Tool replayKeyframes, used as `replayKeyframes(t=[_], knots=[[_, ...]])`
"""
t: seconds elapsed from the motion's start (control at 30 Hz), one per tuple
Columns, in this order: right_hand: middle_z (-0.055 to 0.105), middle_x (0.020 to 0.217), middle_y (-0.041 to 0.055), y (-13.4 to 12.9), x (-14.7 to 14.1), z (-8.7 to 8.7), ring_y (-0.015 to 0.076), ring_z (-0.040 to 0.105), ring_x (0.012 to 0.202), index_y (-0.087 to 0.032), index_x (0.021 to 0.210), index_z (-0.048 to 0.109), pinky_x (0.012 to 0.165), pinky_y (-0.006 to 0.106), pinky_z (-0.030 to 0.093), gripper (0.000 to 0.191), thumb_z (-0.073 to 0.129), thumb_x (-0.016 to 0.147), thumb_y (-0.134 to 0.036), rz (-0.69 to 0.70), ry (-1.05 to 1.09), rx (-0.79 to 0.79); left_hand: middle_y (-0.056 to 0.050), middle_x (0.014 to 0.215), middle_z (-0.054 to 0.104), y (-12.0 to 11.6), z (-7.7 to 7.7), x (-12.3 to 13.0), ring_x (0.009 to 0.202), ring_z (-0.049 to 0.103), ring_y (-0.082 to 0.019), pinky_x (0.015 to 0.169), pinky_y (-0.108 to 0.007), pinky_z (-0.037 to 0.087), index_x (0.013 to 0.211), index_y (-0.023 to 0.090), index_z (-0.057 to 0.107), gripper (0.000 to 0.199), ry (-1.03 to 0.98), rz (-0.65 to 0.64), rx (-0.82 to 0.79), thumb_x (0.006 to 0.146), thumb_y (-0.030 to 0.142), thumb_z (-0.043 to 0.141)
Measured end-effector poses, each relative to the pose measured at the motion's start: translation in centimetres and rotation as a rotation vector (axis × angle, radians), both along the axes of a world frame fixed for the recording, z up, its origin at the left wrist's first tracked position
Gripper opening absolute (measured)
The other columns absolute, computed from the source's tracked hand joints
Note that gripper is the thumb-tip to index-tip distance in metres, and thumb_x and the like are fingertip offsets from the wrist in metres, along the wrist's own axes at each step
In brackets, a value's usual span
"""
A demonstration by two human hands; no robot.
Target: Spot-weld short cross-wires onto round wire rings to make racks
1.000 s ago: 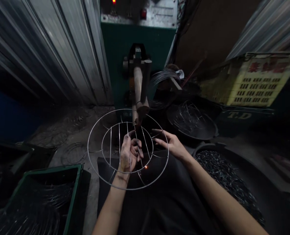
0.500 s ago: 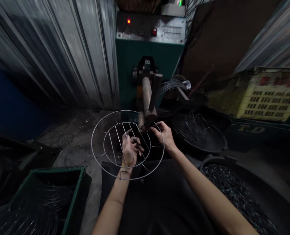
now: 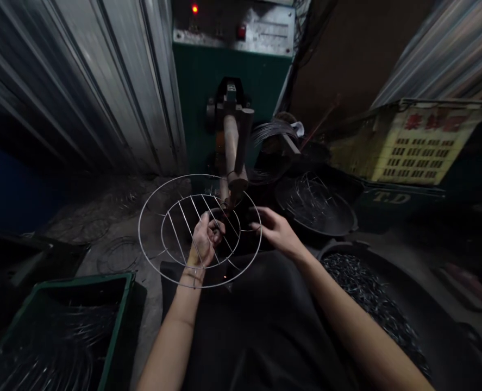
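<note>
A round wire rack [image 3: 177,232], two wire rings joined by short spokes with parallel bars across the inner ring, lies nearly level in front of me. My left hand [image 3: 203,239] is under it, its fingers curled at the bars and closed on the rack. The rack's far side meets the tip of a spot welder's arm [image 3: 232,144]. Just beyond the rack's right edge, my right hand [image 3: 279,231] has its fingers apart and holds nothing that I can see. A small spark glows above my lap, below the rack.
The green machine body [image 3: 195,68] with a lit red lamp stands ahead. A green crate [image 3: 124,309] of wire parts is at left. On the right are a pan of wires [image 3: 346,225], a tub of short metal pieces [image 3: 358,288] and a yellow crate [image 3: 422,146].
My right hand has drawn away from the welding tip and its fingers have parted. My left hand's fingers have curled in more. The whole view has shifted, and a spark has appeared.
</note>
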State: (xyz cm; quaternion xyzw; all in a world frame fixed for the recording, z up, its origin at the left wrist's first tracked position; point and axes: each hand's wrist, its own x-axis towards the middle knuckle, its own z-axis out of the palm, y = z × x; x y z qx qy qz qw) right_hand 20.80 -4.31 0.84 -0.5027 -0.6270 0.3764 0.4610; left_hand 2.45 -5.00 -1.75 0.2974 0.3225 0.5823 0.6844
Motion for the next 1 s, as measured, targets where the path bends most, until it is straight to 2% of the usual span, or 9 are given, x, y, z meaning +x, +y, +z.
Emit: replayKeyframes(t=[0.07,0.17,0.27,0.37,0.5,0.67,0.8,0.9,1.0], knots=[[0.065,0.106,0.0045,-2.3,0.6,0.1,0.0195,0.061,0.096,-0.022,0.111,0.060,0.082,0.033,0.049,0.041,0.064,0.072,-0.034,0.059,-0.021,-0.045,0.002,0.056,0.055,-0.1,0.0,0.2,0.036,0.033,-0.003,0.035,-0.013,0.023,0.098,0.016,0.052,0.033,0.041,0.000,0.016,0.086,0.046,0.044],[0.068,0.096,0.0045,-3.3,0.1,-0.6,0.0191,0.063,0.088,-0.020,0.102,0.065,0.080,0.033,0.050,0.032,0.061,0.075,-0.037,-0.011,0.018,-0.058,0.003,0.056,0.055,-0.3,0.0,0.9,0.039,0.037,-0.004,0.038,-0.012,0.027,0.090,0.018,0.047,0.024,0.043,0.108,0.050,0.085,0.042,0.046],[0.067,0.086,0.0035,-1.2,-1.1,-1.5,0.0171,0.062,0.077,-0.018,0.092,0.065,0.072,0.030,0.050,0.029,0.061,0.074,-0.040,-0.139,0.084,0.025,0.004,0.060,0.056,-0.3,0.0,1.3,0.042,0.044,-0.005,0.040,-0.013,0.032,0.088,0.021,0.041,0.022,0.039,0.178,0.080,0.085,0.042,0.045],[0.061,0.070,-0.0010,1.5,-2.1,-1.7,0.0133,0.057,0.064,-0.018,0.081,0.059,0.060,0.025,0.046,0.025,0.066,0.070,-0.040,-0.206,0.113,0.077,0.005,0.064,0.056,0.2,0.0,1.0,0.042,0.047,-0.007,0.038,-0.015,0.037,0.087,0.022,0.037,0.026,0.054,0.172,0.093,0.083,0.046,0.047],[0.056,0.064,-0.0032,3.0,-2.5,-1.3,0.0112,0.051,0.059,-0.019,0.074,0.054,0.055,0.023,0.041,0.025,0.065,0.070,-0.041,-0.179,0.111,0.079,0.005,0.065,0.056,1.0,-0.1,0.6,0.044,0.051,-0.008,0.040,-0.019,0.043,0.087,0.022,0.035,0.030,0.063,0.184,0.105,0.081,0.048,0.049],[0.056,0.064,-0.0034,3.4,-2.4,-1.3,0.0118,0.050,0.059,-0.020,0.074,0.053,0.056,0.024,0.040,0.025,0.064,0.070,-0.042,-0.169,0.080,0.110,0.005,0.065,0.056,1.4,-0.1,0.9,0.046,0.052,-0.007,0.041,-0.018,0.043,0.086,0.021,0.036,0.026,0.048,0.210,0.141,0.083,0.045,0.047],[0.057,0.064,-0.0028,4.3,-2.8,-1.4,0.0118,0.051,0.059,-0.020,0.072,0.052,0.056,0.024,0.041,0.024,0.064,0.070,-0.041,-0.181,0.076,0.114,0.004,0.066,0.058,1.6,-0.3,0.4,0.046,0.053,-0.008,0.041,-0.018,0.043,0.084,0.021,0.037,0.026,0.031,0.182,0.130,0.083,0.044,0.049],[0.058,0.066,-0.0026,4.6,-2.5,-1.2,0.0125,0.054,0.060,-0.019,0.075,0.055,0.057,0.024,0.044,0.023,0.063,0.070,-0.040,-0.160,0.057,0.085,0.001,0.068,0.061,1.9,-0.4,-0.6,0.050,0.056,-0.009,0.043,-0.018,0.043,0.080,0.019,0.041,0.030,-0.010,0.090,0.122,0.081,0.047,0.051],[0.063,0.077,-0.0006,3.1,-1.0,-0.8,0.0139,0.059,0.069,-0.019,0.088,0.060,0.065,0.027,0.047,0.024,0.061,0.073,-0.038,-0.123,-0.018,0.062,-0.001,0.073,0.062,2.0,-0.4,-1.2,0.049,0.056,-0.009,0.039,-0.018,0.042,0.079,0.017,0.044,0.031,-0.022,0.030,0.153,0.080,0.047,0.053]])
